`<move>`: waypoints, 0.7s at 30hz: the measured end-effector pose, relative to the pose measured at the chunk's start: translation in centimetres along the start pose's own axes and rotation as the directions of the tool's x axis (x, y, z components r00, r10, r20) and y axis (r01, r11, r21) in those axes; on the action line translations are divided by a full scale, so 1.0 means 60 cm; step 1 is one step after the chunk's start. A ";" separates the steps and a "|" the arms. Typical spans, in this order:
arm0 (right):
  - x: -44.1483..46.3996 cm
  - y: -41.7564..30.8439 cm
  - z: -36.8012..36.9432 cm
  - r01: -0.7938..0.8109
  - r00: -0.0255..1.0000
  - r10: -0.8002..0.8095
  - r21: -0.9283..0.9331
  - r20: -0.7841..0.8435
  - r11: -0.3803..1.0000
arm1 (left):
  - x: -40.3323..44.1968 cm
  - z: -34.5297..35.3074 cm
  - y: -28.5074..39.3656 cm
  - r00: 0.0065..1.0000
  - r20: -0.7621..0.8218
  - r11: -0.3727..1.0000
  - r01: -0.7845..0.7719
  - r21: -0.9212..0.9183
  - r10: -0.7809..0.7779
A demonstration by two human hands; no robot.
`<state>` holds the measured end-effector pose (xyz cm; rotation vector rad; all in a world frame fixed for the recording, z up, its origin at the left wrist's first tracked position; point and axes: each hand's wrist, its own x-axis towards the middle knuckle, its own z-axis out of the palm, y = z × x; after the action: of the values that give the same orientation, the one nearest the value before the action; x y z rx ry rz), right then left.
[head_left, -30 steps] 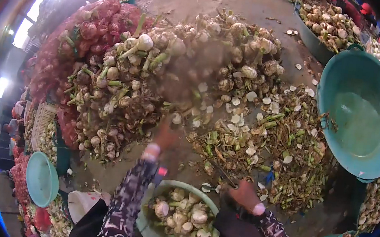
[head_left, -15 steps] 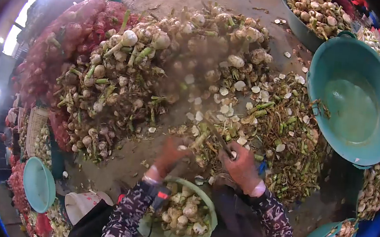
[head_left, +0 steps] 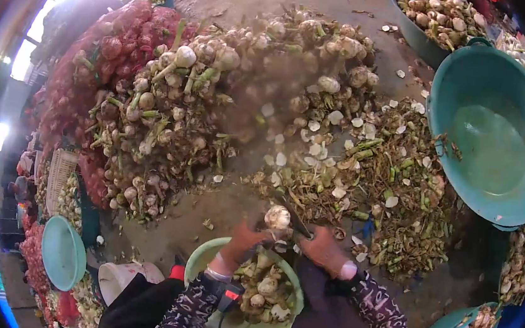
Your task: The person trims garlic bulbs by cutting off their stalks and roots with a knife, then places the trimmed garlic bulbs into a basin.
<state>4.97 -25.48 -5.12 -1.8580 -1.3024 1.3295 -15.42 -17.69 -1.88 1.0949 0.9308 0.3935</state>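
My left hand (head_left: 242,244) is closed around a garlic bulb (head_left: 277,217), with the pale round side facing up. Close by on the right, my right hand (head_left: 328,252) grips a knife (head_left: 297,220) whose dark blade points up and left beside the bulb. Whether the blade touches it, I cannot tell. Just below my left wrist sits a light green basin (head_left: 196,260) holding trimmed garlic bulbs (head_left: 268,285). Beyond my hands lies a large heap of garlic (head_left: 173,111) with stalks and roots on.
Cut stalks and roots (head_left: 411,222) cover the floor at right, with pale slices scattered about. A big teal tub (head_left: 485,147) stands at the upper right. Red mesh sacks (head_left: 87,77) lie at left, near a small green basin (head_left: 64,252) and a white bucket (head_left: 118,280).
My left hand, blurred before, has come right and down, and a garlic bulb now shows in it beside the knife. My right hand has dropped slightly, still gripping the knife. The view has shifted a little.
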 end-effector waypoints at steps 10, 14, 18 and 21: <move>-0.048 -0.119 -0.052 0.375 0.904 -0.419 -0.308 -0.089 0.874 | 0.007 -0.017 -0.017 0.976 0.020 0.938 -0.213 0.274 0.216; -0.038 -0.111 -0.029 0.365 0.918 -0.396 -0.390 0.001 0.846 | -0.019 -0.010 -0.032 0.941 0.006 0.892 -0.323 0.315 0.339; -0.027 -0.093 -0.012 0.401 0.898 -0.439 -0.372 -0.019 0.837 | -0.024 -0.022 -0.084 0.921 -0.057 0.890 -0.355 0.285 0.386; 0.006 -0.034 -0.006 0.417 0.889 -0.457 -0.349 -0.036 0.839 | -0.032 -0.025 -0.099 0.924 -0.054 0.859 -0.329 0.393 0.379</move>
<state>4.50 -24.25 -3.48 -1.6629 -1.8407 0.7806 -18.68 -20.71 -6.52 1.6248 0.9412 0.6113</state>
